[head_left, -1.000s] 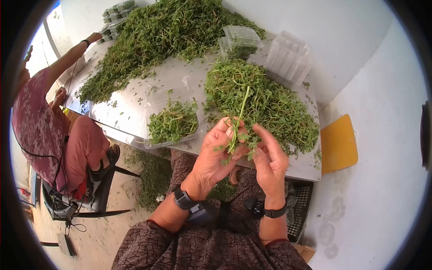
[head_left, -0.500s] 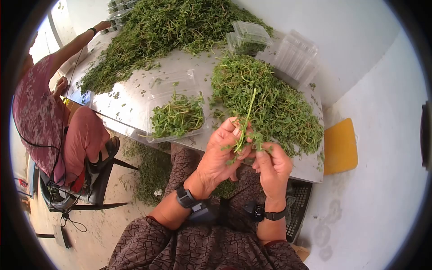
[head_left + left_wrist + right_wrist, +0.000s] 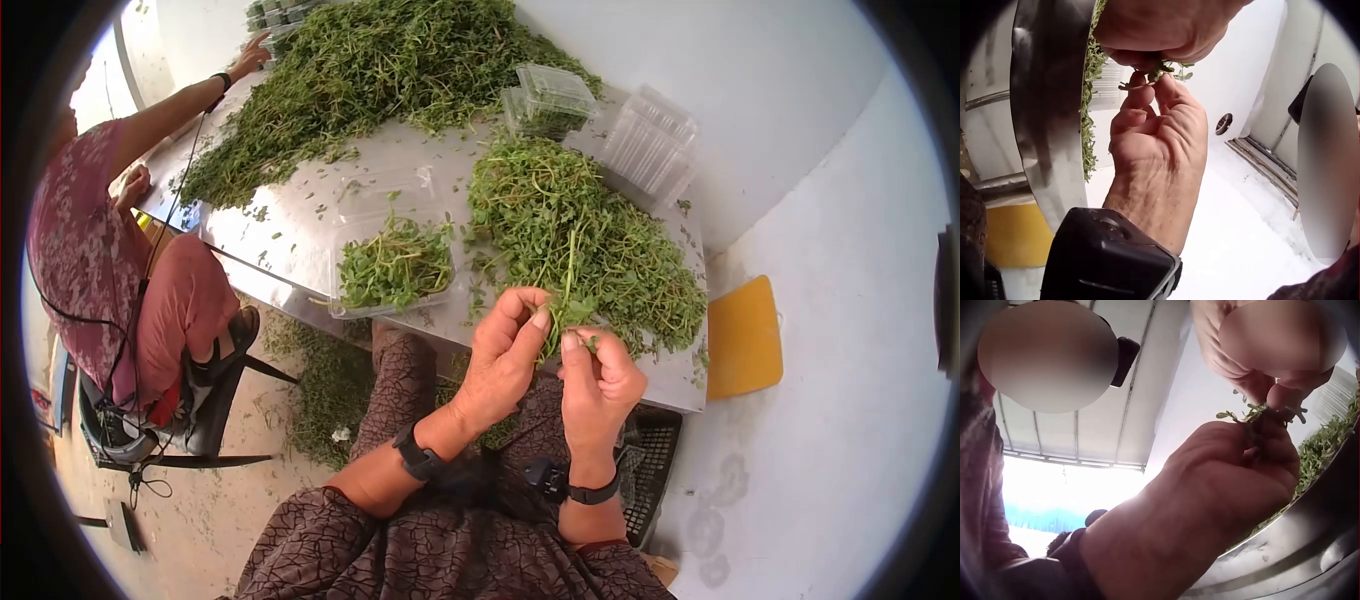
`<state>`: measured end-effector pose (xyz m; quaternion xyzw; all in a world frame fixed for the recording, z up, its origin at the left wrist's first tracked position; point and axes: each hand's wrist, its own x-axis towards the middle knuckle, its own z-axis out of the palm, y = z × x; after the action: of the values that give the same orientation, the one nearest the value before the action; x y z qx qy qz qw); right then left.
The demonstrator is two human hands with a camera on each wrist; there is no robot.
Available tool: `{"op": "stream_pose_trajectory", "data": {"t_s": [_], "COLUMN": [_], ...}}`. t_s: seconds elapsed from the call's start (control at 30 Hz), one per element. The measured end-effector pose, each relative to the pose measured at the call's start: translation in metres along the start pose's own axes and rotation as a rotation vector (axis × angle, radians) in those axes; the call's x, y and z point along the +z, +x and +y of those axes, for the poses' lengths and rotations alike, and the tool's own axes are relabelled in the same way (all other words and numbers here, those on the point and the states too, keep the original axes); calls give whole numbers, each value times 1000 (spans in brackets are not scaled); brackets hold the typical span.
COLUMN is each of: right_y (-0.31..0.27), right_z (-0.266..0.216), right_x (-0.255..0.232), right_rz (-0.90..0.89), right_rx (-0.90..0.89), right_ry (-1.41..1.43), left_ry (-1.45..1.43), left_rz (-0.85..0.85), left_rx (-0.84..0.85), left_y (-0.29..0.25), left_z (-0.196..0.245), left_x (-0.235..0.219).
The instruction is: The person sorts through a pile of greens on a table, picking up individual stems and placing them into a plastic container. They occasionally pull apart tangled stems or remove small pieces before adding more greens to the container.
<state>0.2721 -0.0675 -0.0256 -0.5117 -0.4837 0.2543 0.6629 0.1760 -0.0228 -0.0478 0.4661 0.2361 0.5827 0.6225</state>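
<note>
My left hand [image 3: 505,355] pinches a sprig of leafy greens [image 3: 569,262] between thumb and curled fingers, its long pale stems pointing away over the table. Close beside it, my right hand [image 3: 600,385] pinches the leafy end with thumb and fingers. In the left wrist view, the right hand [image 3: 1157,140] meets the left at small leaves [image 3: 1160,69]. Both sets of fingertips come together around the sprig [image 3: 1250,415] in the right wrist view. Beyond the hands lies a pile of the same greens [image 3: 610,245]. Left of it stands an open clear plastic clamshell [image 3: 385,197] holding loose greens [image 3: 395,265].
A larger heap of greens [image 3: 400,60] covers the back of the metal table [image 3: 300,195]. Filled clamshell [image 3: 550,90] and stacked empty ones [image 3: 652,145] stand behind. Another person [image 3: 90,270] sits at left, reaching toward packed boxes. A yellow board [image 3: 745,335] and black crate [image 3: 655,465] are at right.
My right fingers, spread apart a second ago, have closed onto the leafy end. My left hand has turned over into a thumb-and-finger pinch. The other person's reaching hand has moved slightly right.
</note>
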Motion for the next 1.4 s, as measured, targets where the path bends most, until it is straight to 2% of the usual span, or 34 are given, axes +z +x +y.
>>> {"op": "stream_pose_trajectory", "data": {"t_s": [0.07, 0.1, 0.2, 0.23, 0.27, 0.3, 0.33, 0.43, 0.5, 0.53, 0.6, 0.7, 0.77, 0.87, 0.9, 0.93, 1.0, 1.03, 1.07, 1.23, 1.37, 1.4], "right_y": [0, -1, -2, -2, -3, -4, -6, -8, -11, -12, -15, -18, -13, -8, -2, -1, 3, 7, 7, 0, -3, -4], "right_z": [4, 4, 0, -4, -6, -6, -7, -7, -8, -11, -16, -24, -34, -50, -48, -47, -41, -36, -34, -29, -32, -32], "right_x": [2, 2, 3, 3, 3, 3, 2, 4, 2, 2, 0, -4, -7, -10, -8, -10, -13, -13, -13, -11, -6, -6], "right_rz": [56, 55, 78, 72, 66, 67, 43, 4, -12, -56, -101, -146, -10, -69, -103, -115, -220, -221, -238, -280, -308, -309], "right_rx": [-212, -214, -273, -306, -337, -339, -363, -402, -414, -398, -381, -362, -667, -728, -773, -776, -757, -827, -839, -772, -759, -759], "right_ry": [-237, -237, -332, -415, -498, -500, -524, -505, -465, -454, -444, -445, -582, -673, -700, -690, -860, -854, -835, -817, -836, -835], "left_ry": [99, 199, 214, 213, 231, 248, 246, 302, 203, 200, 216, 197, 190, 267, 299, 336, 293, 317, 279, 263, 290, 365], "left_rz": [-1, -4, -23, -24, -37, -50, -50, -93, -87, -89, -22, -27, -19, -34, -60, -78, -55, -76, -107, -120, -116, -165], "left_rx": [-41, -83, -151, -148, -59, 29, 30, 5, -102, -105, 4, -52, -104, -95, -3, 93, 59, 82, 16, -42, -21, -2], "left_y": [-4, -6, -10, -12, -13, -14, -14, -16, -18, -18, -16, -18, -20, -21, -21, -21, -26, -26, -27, -29, -31, -32], "left_z": [5, 9, 21, 16, 8, 5, 6, 9, 5, 5, 7, 16, 24, 27, 24, 24, 32, 31, 26, 40, 45, 46], "left_x": [-3, -4, -1, -1, -1, -1, -1, -4, -10, -10, -10, -14, -16, -20, -22, -23, -18, -21, -26, -30, -34, -39]}}
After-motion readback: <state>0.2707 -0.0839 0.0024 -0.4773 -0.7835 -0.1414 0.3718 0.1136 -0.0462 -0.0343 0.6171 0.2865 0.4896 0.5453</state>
